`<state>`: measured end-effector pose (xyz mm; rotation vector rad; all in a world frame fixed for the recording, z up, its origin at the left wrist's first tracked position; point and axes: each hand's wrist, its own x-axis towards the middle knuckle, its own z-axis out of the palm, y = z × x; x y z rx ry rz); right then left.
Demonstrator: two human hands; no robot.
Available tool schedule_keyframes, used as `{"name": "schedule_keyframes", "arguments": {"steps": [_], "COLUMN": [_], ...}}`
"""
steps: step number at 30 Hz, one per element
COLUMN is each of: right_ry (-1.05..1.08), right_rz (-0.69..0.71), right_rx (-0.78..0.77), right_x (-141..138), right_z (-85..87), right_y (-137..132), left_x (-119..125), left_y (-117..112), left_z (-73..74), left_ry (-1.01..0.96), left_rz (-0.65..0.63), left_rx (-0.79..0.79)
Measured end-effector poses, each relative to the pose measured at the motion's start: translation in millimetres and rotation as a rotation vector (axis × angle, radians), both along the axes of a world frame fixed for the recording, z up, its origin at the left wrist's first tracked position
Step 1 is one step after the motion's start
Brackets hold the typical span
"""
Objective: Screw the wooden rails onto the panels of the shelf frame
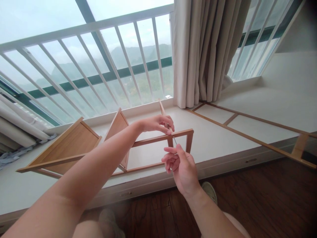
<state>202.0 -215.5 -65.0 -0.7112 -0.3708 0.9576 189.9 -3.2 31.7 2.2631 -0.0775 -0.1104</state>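
Observation:
A wooden frame [151, 140] lies along the white window ledge, with wooden panels set across it. My left hand [158, 125] reaches over its upper rail, fingers closed around the end of a wooden crosspiece [162, 108] where it meets the rail. Below that joint, my right hand [182, 165] pinches a thin metal rod [174, 140] between thumb and index finger. The rod's upper tip touches the rail's side or sits in a hole there; I cannot tell which. Its lower end is hidden by my fingers, and the other fingers of that hand are loosely curled.
One wooden panel [71, 142] stands at the left, another [116, 124] beside it. A ladder-like wooden frame [231, 118] lies on the ledge [210, 132] at the right. Behind are a white railing [104, 23] and a beige curtain [198, 49]. Dark wooden floor [252, 195] lies below.

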Motion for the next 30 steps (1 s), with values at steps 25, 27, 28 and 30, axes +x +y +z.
{"name": "schedule_keyframes", "arguments": {"steps": [25, 27, 28, 30], "right_ry": [-1.049, -1.061, -1.069, -1.085], "right_rz": [-0.513, -0.506, -0.503, -0.499], "right_rx": [-0.290, -0.299, -0.299, -0.299], "right_x": [23, 23, 24, 24], "right_z": [-11.6, -12.2, -12.3, -11.7], "right_y": [-6, -6, -6, -6], "left_x": [1, 1, 1, 1], "left_y": [1, 1, 1, 2], "left_z": [-1.4, -1.1, -1.1, -1.3], "left_ry": [0.001, 0.007, 0.010, 0.009], "left_rz": [0.005, 0.001, 0.001, 0.007], "left_rx": [0.008, 0.008, 0.010, 0.011]}}
